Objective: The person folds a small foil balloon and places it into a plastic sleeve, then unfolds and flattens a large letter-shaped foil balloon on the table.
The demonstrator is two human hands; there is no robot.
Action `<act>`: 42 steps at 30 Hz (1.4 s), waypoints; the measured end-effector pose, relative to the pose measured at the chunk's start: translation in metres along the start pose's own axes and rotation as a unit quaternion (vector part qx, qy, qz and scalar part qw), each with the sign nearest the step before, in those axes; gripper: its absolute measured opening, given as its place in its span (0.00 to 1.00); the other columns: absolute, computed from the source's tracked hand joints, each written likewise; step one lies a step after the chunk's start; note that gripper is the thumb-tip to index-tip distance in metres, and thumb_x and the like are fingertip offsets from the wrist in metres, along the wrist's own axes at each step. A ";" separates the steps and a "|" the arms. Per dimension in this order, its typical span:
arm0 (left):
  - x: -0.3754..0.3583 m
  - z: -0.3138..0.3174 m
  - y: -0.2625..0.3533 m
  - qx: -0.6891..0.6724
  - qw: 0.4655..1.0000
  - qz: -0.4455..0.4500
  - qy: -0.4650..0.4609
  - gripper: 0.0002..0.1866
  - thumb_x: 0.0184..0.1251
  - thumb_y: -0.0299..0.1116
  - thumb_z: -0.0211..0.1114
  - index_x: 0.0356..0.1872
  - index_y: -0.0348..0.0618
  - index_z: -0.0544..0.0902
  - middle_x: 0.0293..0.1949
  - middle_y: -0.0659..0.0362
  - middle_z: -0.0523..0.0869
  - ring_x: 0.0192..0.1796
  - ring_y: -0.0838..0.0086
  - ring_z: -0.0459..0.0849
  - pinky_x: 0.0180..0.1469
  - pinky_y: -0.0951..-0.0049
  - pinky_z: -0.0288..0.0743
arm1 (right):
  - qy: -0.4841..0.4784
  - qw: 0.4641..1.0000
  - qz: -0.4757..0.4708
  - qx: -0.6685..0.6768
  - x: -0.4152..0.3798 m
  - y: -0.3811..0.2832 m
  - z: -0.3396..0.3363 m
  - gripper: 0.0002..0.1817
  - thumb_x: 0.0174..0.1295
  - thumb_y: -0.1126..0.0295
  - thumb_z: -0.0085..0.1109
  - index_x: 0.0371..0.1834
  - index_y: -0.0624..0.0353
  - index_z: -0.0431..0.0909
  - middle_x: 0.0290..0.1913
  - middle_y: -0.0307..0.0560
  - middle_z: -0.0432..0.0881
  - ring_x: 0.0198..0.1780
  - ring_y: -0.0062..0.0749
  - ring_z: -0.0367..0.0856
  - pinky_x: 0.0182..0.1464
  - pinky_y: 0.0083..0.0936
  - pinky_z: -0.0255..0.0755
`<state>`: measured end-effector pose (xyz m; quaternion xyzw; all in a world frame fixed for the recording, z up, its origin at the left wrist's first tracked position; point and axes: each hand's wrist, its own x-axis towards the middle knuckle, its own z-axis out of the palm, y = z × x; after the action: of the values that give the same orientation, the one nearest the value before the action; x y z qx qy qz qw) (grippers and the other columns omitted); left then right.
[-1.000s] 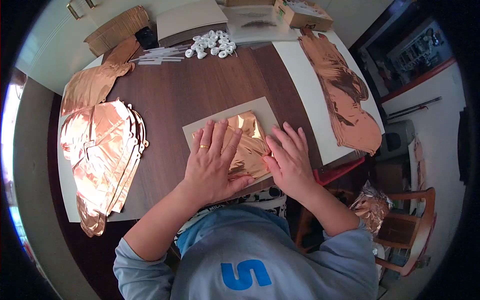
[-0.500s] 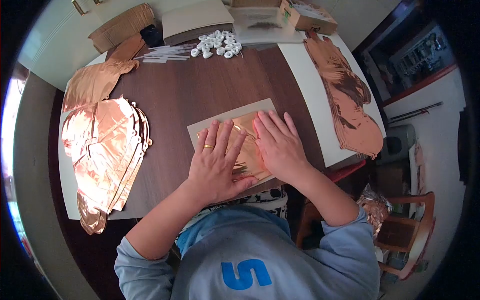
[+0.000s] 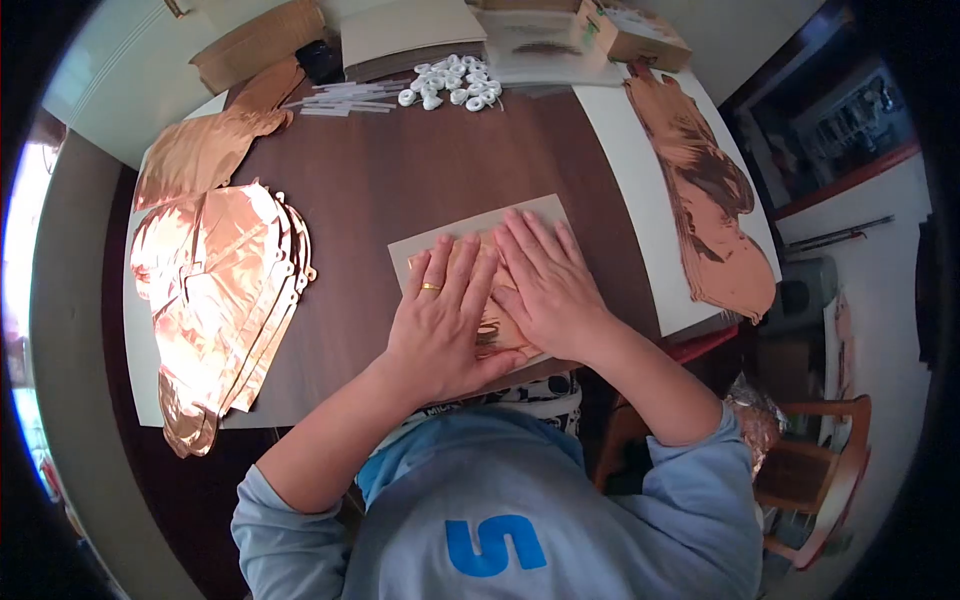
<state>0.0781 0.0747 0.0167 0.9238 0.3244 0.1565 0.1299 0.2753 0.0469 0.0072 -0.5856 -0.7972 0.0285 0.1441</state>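
A folded piece of copper-coloured foil (image 3: 489, 333) lies on a grey-beige card (image 3: 476, 229) near the front of the table. My left hand (image 3: 445, 315), with a gold ring, rests flat on the foil's left part, fingers stretched out. Over the right part lies my right hand (image 3: 553, 290), also flat, its fingers pointing away from me and its thumb toward my left hand. Much of the foil is hidden under both hands; a shiny, wrinkled strip shows between them.
Shiny copper foil shapes (image 3: 215, 290) are stacked at left, with more foil (image 3: 195, 158) behind. Another foil stack (image 3: 712, 205) lies at right on a white sheet (image 3: 625, 170). At the back are white string coils (image 3: 455, 78), translucent strips (image 3: 345, 98), stacked card (image 3: 410, 32) and a box (image 3: 635, 40).
My right hand has slid left across the foil, closer to my left hand, its thumb now showing between them. The whole view has shifted slightly.
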 end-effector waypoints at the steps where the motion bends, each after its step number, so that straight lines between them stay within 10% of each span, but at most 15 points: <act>1: -0.002 -0.002 0.000 -0.034 0.999 -0.003 0.011 0.52 0.60 0.69 0.62 0.75 0.38 0.62 0.76 0.38 0.58 0.79 0.38 0.53 0.78 0.43 0.46 | -0.009 1.000 -0.001 -0.004 -0.001 0.000 0.000 0.37 0.71 0.53 0.53 0.76 0.66 0.59 0.78 0.60 0.59 0.80 0.52 0.54 0.79 0.54 0.44; 6: -0.012 -0.023 -0.029 -0.147 0.987 0.045 0.041 0.46 0.58 0.53 0.72 0.73 0.36 0.65 0.73 0.38 0.64 0.75 0.40 0.61 0.74 0.44 0.57 | -0.020 1.000 -0.003 -0.006 -0.001 -0.001 -0.002 0.38 0.72 0.52 0.51 0.76 0.69 0.57 0.79 0.62 0.56 0.81 0.52 0.52 0.79 0.53 0.42; 14: -0.055 -0.030 -0.001 0.041 0.972 0.215 0.083 0.18 0.54 0.36 0.74 0.45 0.39 0.86 0.48 0.54 0.86 0.53 0.62 0.85 0.54 0.61 0.80 | -0.029 0.999 0.001 -0.014 -0.001 -0.003 -0.005 0.37 0.72 0.54 0.49 0.76 0.70 0.57 0.79 0.63 0.55 0.81 0.53 0.51 0.80 0.52 0.40; 42: -0.065 -0.033 0.003 0.144 0.956 0.246 0.067 0.22 0.51 0.28 0.64 0.48 0.28 0.85 0.50 0.43 0.86 0.43 0.65 0.88 0.38 0.73 0.80 | -0.058 0.998 0.010 0.002 0.000 -0.001 -0.009 0.37 0.75 0.54 0.46 0.79 0.68 0.52 0.81 0.62 0.50 0.83 0.51 0.46 0.81 0.49 0.39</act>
<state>0.0189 0.0355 0.0344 0.9714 0.1145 0.1962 -0.0691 0.2766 0.0451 0.0160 -0.5904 -0.7985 0.0653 0.0982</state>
